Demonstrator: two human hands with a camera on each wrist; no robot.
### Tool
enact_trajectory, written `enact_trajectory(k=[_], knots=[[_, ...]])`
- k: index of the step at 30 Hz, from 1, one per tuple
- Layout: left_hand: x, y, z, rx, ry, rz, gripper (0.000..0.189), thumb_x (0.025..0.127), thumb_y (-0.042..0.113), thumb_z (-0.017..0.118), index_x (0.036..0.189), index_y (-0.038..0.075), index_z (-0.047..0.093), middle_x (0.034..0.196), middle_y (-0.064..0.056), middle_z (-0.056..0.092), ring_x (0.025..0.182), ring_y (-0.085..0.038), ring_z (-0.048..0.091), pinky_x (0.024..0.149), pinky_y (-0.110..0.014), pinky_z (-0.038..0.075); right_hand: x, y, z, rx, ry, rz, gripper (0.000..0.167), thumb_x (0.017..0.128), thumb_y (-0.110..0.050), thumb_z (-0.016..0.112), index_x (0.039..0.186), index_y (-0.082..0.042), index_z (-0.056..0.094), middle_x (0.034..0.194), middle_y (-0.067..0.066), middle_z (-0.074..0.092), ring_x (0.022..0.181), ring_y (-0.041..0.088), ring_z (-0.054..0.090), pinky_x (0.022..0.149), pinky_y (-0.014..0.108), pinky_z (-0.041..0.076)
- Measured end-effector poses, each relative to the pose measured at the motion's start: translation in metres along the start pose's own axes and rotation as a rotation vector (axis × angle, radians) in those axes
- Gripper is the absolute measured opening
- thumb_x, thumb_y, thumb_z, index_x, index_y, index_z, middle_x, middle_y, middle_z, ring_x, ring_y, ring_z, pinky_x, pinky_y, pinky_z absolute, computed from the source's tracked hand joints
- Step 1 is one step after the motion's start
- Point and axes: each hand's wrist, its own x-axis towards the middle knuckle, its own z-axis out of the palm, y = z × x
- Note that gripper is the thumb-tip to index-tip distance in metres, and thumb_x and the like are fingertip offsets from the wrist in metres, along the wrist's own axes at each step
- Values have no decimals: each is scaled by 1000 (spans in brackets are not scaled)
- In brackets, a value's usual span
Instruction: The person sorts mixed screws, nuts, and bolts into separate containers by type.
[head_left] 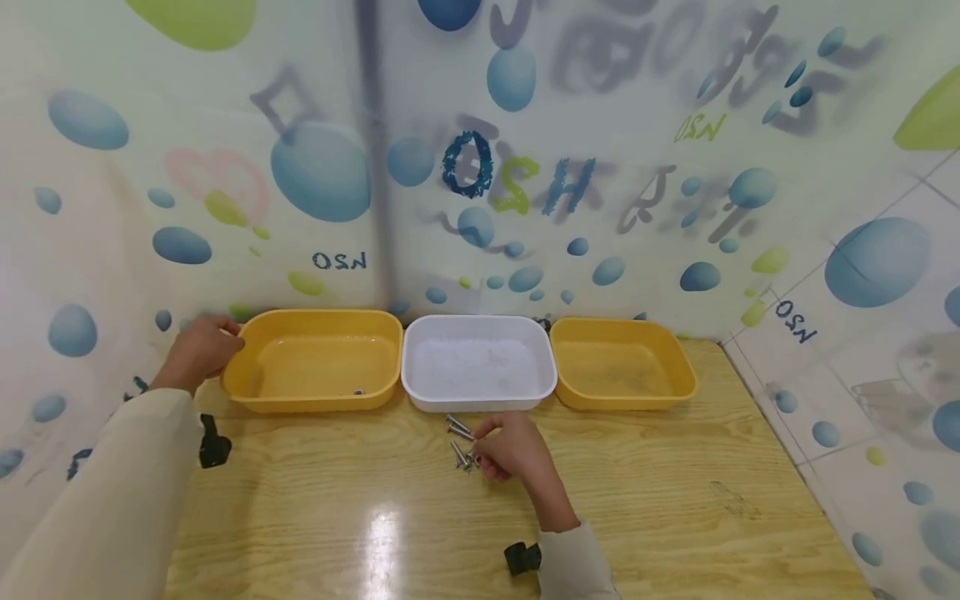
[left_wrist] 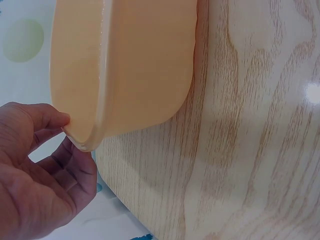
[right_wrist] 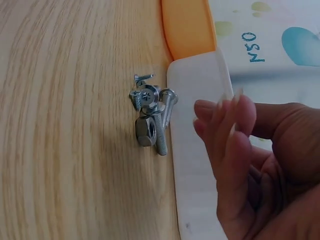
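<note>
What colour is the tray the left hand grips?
Orange-yellow; the left tray shows best in the head view.

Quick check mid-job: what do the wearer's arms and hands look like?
The left sleeve and right sleeve are plain pale cream, reaching the wrists. The left hand and right hand are gloveless. A small black device shows beside each sleeve.

Smooth, lightly glossy plastic in the left yellow tray (head_left: 315, 367), right yellow tray (head_left: 622, 367) and white tray (head_left: 480, 367). Shiny metal in the screws (right_wrist: 168, 109), ridged along the threads; smooth, polished metal with flat faces in the nut (right_wrist: 145, 131). Streaked wood grain across the bench (head_left: 315, 500), glossy enough for a bright glare. Matt cloth on the left sleeve (head_left: 123, 492). Smooth-looking printed wall covering (head_left: 420, 250), plastic or cloth impossible to tell.
</note>
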Motion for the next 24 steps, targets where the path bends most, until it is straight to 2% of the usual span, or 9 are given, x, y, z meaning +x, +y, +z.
enact_trajectory(k=[2,5,14,24], knots=[[0,0,0,-3,0,-6,47,96,14,48,133,-14,37,128,-35,42,99,-42,52,78,-43,56,0,1,0,-45,-10,4,12,81,0,67,93,1,67,53,5,58,41,11,54,41,26,49],[-2,1,0,-5,2,-13,47,96,13,48,133,-14,37,128,-35,41,99,-42,51,85,-49,54,0,2,0,-111,-24,14,10,79,2,67,88,-1,66,51,5,58,40,11,54,40,27,48],[-4,5,-1,3,-4,-15,46,97,14,48,133,-13,37,128,-35,41,100,-42,50,88,-50,53,2,7,4,-283,-21,19,16,74,5,68,86,-4,63,48,3,58,36,9,53,38,25,46],[-1,3,-1,-12,-7,-24,47,97,14,47,134,-12,37,130,-34,40,102,-43,49,85,-46,54,3,8,4,-312,-21,16,14,75,5,67,81,-7,61,50,4,59,38,11,54,38,25,47]])
